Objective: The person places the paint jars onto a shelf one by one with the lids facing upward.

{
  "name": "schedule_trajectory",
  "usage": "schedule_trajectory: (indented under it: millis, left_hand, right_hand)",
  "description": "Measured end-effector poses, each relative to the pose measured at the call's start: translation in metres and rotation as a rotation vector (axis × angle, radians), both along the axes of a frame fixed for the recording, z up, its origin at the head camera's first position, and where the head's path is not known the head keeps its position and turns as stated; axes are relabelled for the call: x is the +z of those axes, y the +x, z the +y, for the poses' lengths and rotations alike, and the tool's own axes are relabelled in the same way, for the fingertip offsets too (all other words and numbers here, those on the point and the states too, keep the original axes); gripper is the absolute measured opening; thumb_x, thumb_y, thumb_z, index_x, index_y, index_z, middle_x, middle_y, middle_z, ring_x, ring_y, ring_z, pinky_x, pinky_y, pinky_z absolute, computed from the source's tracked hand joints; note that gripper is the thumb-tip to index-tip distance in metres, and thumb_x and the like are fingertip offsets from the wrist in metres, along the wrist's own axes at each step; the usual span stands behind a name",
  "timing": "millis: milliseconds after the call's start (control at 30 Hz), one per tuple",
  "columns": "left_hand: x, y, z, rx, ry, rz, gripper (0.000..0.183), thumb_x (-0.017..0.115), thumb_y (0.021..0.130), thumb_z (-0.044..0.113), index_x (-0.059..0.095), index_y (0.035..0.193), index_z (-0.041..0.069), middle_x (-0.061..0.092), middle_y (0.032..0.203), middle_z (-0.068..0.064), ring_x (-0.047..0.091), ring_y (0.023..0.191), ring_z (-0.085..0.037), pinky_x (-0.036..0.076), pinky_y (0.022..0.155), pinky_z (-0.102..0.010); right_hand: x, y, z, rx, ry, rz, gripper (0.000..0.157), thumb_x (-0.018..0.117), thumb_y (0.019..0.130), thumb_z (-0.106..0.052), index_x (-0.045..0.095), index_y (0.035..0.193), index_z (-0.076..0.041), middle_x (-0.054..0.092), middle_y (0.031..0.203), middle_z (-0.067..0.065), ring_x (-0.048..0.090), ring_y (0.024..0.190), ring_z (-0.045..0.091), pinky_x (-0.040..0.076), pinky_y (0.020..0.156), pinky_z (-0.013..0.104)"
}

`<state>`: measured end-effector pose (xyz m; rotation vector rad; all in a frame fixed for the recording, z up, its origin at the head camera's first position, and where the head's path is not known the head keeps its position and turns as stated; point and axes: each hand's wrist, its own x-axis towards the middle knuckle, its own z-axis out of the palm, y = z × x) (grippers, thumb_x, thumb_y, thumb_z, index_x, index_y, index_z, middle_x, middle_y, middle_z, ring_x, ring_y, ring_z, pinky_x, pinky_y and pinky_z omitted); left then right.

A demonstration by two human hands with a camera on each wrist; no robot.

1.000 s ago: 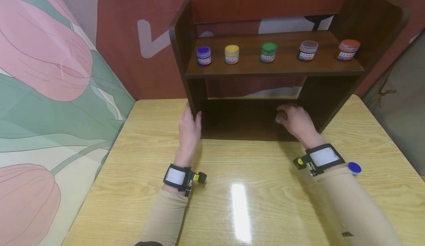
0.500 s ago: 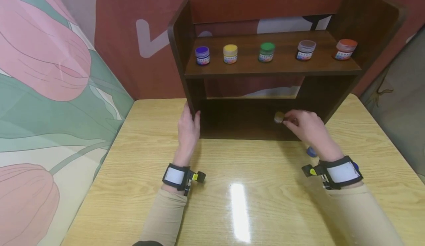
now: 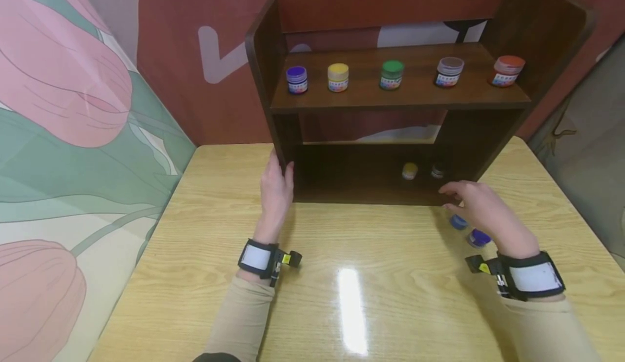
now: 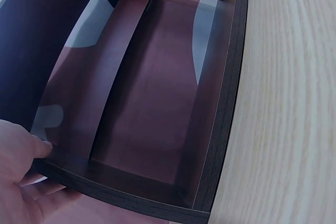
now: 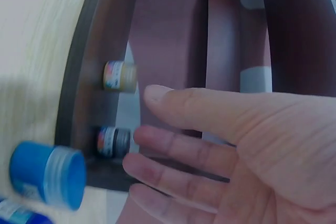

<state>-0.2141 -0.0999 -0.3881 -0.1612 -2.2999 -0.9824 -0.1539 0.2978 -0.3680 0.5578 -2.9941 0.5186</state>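
Observation:
My left hand (image 3: 275,194) grips the left side panel of the dark wooden shelf (image 3: 361,107), thumb on the inner side and fingers outside. My right hand (image 3: 480,210) holds nothing; its fingers are spread apart in the right wrist view, in front of the shelf's lower right corner. On the bottom board stand a small yellow-lidded paint jar (image 3: 409,171) and, to its right, a dark paint jar (image 5: 113,142). Beneath and beside the right hand, a light blue paint jar (image 5: 31,169) and a dark blue paint jar (image 3: 479,237) sit on the table.
Along the upper board stand a purple jar (image 3: 297,80), a yellow jar (image 3: 338,77), a green jar (image 3: 391,75), a dark jar with a clear lid (image 3: 449,72) and an orange-red jar (image 3: 508,71). The wooden table (image 3: 312,286) extends in front of the shelf.
My right hand has let go of the yellow-lidded jar on the bottom board and drawn back down and right. The dark jar and both blue jars now show. The left hand stays put.

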Motion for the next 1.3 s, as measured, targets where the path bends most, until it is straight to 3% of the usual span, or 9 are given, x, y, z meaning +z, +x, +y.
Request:
schedule_trajectory:
  millis: [200, 367, 733, 1300]
  left_hand:
    - [0.001, 0.000, -0.001, 0.006, -0.006, -0.009, 0.044, 0.054, 0.099, 0.015, 0.046, 0.139, 0.000, 0.063, 0.125, -0.023, 0.063, 0.114, -0.036, 0.053, 0.093, -0.049]
    - [0.001, 0.000, -0.001, 0.009, -0.004, -0.013, 0.044, 0.055, 0.099, 0.016, 0.045, 0.139, 0.000, 0.064, 0.125, -0.023, 0.063, 0.114, -0.035, 0.053, 0.094, -0.048]
    - [0.000, 0.001, -0.001, 0.002, 0.006, -0.017, 0.045, 0.055, 0.099, 0.014, 0.045, 0.140, 0.000, 0.063, 0.126, -0.023, 0.062, 0.116, -0.035, 0.052, 0.095, -0.048]
    - [0.001, 0.000, 0.000, 0.006, -0.001, -0.024, 0.045, 0.054, 0.099, 0.015, 0.045, 0.140, 0.000, 0.063, 0.127, -0.023, 0.062, 0.115, -0.035, 0.052, 0.095, -0.049]
  right_hand:
    - [-0.008, 0.008, 0.011, 0.017, 0.012, -0.050, 0.033, 0.073, 0.079, 0.001, 0.068, 0.112, 0.004, 0.067, 0.111, 0.031, 0.062, 0.100, 0.049, 0.050, 0.084, 0.062]
    - [-0.015, 0.009, 0.019, 0.031, 0.023, -0.084, 0.030, 0.072, 0.080, 0.002, 0.069, 0.110, 0.003, 0.067, 0.112, 0.029, 0.061, 0.103, 0.050, 0.050, 0.085, 0.063]
    - [-0.025, 0.008, 0.027, 0.000, 0.033, -0.150, 0.026, 0.074, 0.077, 0.003, 0.071, 0.103, 0.004, 0.069, 0.105, 0.030, 0.062, 0.098, 0.050, 0.050, 0.083, 0.064]
    - [-0.031, 0.005, 0.030, 0.010, 0.039, -0.154, 0.025, 0.073, 0.078, 0.003, 0.070, 0.103, 0.003, 0.069, 0.099, 0.029, 0.064, 0.091, 0.046, 0.052, 0.078, 0.063]
